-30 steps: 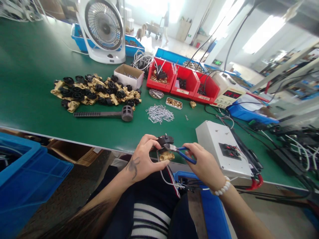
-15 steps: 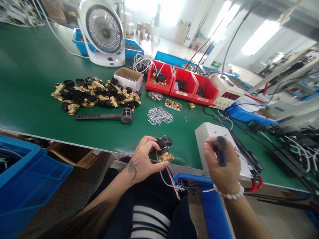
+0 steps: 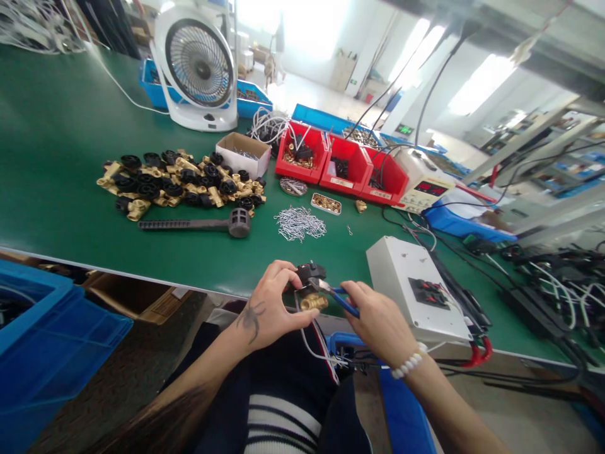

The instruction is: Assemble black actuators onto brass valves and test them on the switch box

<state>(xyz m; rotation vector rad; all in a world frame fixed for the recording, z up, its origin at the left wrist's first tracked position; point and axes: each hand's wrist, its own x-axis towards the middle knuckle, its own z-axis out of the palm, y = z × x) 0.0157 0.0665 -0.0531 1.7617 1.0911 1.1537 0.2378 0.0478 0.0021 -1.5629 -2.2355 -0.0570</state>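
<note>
- On my feed, the fitting, a brass body under a black cap, is in the left hand at the near edge of the worktop, left of the grey box.
- My left fingers are narrowed round it: fingertips on the left side of the black cap, thumb by the lower side of the brass. How firmly they press, I cannot tell.
- My right hand has its fingers wrapped round the blue handles of the pliers. The nose reaches in between cap and brass; whether it bites on anything is too small to tell.
- I'd expect the fitting to be stiff and fairly heavy for its size, with smooth brass that could turn under the thumb. The cap looks like plastic, so I'd judge it lighter and easier to mark.
- I'd take hold across cap and brass together, as the left hand does, leaving the right side free for the pliers and keeping clear of the pale cable hanging just below.
- It stands cap up, slightly tilted. The brass body's long axis runs roughly left to right, one end towards my right hand; the pliers point left into it.
</note>
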